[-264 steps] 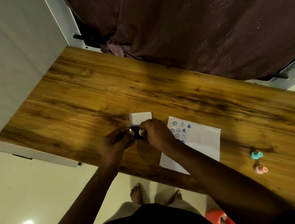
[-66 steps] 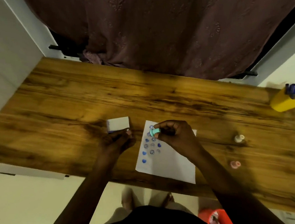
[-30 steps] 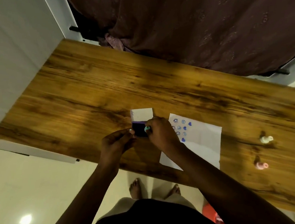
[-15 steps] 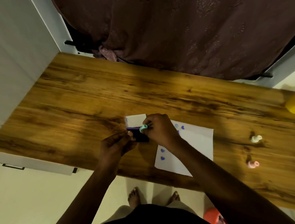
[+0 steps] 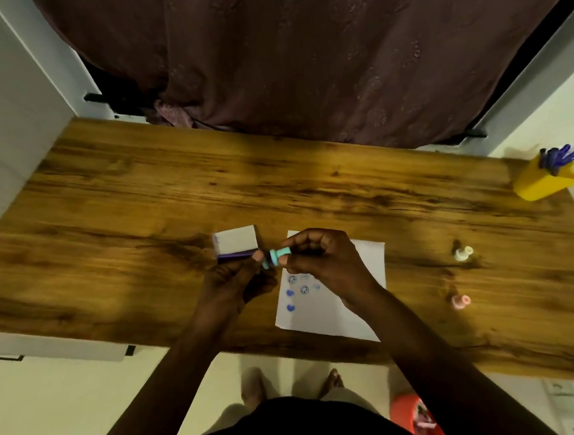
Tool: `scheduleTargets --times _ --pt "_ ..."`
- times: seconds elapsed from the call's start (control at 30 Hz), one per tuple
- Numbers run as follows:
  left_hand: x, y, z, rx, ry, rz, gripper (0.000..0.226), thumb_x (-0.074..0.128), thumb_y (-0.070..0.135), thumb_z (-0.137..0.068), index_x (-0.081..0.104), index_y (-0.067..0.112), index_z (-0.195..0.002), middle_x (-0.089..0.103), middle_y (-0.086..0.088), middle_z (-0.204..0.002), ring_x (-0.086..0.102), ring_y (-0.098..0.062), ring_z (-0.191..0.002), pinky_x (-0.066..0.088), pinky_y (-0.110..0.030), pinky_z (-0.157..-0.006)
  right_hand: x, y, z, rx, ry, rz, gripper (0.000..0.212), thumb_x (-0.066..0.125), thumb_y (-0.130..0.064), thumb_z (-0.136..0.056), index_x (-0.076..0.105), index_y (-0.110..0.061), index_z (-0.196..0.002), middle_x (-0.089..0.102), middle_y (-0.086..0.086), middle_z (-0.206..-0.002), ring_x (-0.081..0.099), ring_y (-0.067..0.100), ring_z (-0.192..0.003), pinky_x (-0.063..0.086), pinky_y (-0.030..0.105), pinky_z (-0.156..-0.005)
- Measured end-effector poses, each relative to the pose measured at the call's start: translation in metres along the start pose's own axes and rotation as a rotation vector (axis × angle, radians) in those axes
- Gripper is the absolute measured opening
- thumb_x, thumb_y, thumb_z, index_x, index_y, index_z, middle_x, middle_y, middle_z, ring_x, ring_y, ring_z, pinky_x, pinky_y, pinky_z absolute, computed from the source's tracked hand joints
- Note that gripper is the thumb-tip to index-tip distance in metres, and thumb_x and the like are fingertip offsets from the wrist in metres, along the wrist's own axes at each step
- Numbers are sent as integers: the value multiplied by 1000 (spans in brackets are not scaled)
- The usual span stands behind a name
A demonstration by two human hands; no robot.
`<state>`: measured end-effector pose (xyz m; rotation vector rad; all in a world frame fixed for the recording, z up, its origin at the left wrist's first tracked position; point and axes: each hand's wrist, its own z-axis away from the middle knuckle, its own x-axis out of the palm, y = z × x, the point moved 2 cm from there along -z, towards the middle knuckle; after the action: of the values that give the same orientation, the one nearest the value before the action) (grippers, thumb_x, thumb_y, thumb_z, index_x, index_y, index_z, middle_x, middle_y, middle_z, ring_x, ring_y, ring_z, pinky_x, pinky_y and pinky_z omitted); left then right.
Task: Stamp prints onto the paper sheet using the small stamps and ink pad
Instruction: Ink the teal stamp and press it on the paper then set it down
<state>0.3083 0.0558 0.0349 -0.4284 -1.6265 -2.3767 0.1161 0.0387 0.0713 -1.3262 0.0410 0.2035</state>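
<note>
I'm looking down at the wooden tabletop [image 5: 140, 208]. The right hand [image 5: 319, 256] is pinching the teal stamp [image 5: 275, 256] w/ its fingertips, holding it sideways just above the left edge of the paper sheet [image 5: 327, 313]. The left hand [image 5: 232, 283] is curled, its thumb touching the ink pad [image 5: 236, 245], which is sitting w/ its white lid flipped up, just left of the sheet. Blue prints [image 5: 296, 290] are showing on the sheet. A white stamp [image 5: 463, 253] & a pink stamp [image 5: 460, 301] are standing well apart to the right. A yellow pen holder [image 5: 543, 181] is sitting at the far right corner.
</note>
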Motion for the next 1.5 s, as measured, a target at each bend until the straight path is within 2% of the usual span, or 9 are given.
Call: scheduleTargets --times 0.13,0.3,0.47,0.63,0.8,1.1,1.33,1.43,1.5 --pt "11 -3 -3 18 -6 -13 25 77 32 -81 79 29 -106 81 -13 -110 78 -32 -103 65 -39 -80 -18 9 5 -22 74 82 24 87 -15 -80 79 -16 -103 81 -2 -101 77 12 -95 64 26 -81" --pt "19 -5 -3 13 -3 -9 21 78 30 -79 80 39 -99 82 -7 -109 79 -27 -102 66 -37 -78 -32 44 18 -5 113 402 25 87 -26 -80 78 -22 -103 79 -8 -109 74 1 -97 61 24 -91" --pt "25 -8 -3 10 17 -16 19 78 30 -77 82 37 -94 83 -6 -104 80 -25 -96 65 -34 -74 -24 75 32 -37 21 709 29 79 -30 -89 76 -22 -116 73 -5 -130 67 13 -122 51 32 -111" --pt "29 -10 -4 14 6 -40 15 76 29 -79 84 36 -90 84 -4 -97 81 -22 -89 65 -32 -73 -13 86 27 -37 -22 835 35 72 -32 -93 71 -22 -126 69 -3 -136 64 17 -127 42 25 -111" --pt "30 -9 -6 18 18 -42 16 75 27 -79 84 38 -88 84 -3 -92 81 -20 -85 66 -34 -74 -3 94 25 -28 -88 916 40 69 -34 -96 65 -22 -134 62 -2 -145 59 18 -134 42 31 -117" --pt "30 -12 -8 18 46 -72 11 77 28 -81 83 30 -90 83 -12 -96 79 -35 -92 65 -41 -80 3 98 21 -2 -62 935 42 71 -32 -95 64 -21 -135 63 -1 -144 62 20 -131 43 30 -114" --pt "37 -10 -8 39 17 -60 10 78 29 -80 83 35 -87 83 -8 -95 81 -26 -90 65 -41 -83 -4 90 23 -71 -14 918 37 69 -36 -95 68 -19 -129 68 -1 -136 65 17 -125 45 26 -110" --pt "39 -12 -9 31 -4 -77 11 80 32 -80 84 29 -89 83 -9 -96 80 -26 -90 65 -42 -85 -22 74 27 -63 103 755 29 74 -41 -91 76 -22 -112 76 -6 -119 70 7 -109 50 18 -100" --pt "42 -13 -10 19 -9 -85 14 81 35 -78 84 26 -88 83 -10 -95 80 -26 -90 65 -42 -85 -41 62 29 -21 203 592 26 80 -42 -85 78 -24 -105 79 -10 -107 71 -2 -93 52 9 -86"
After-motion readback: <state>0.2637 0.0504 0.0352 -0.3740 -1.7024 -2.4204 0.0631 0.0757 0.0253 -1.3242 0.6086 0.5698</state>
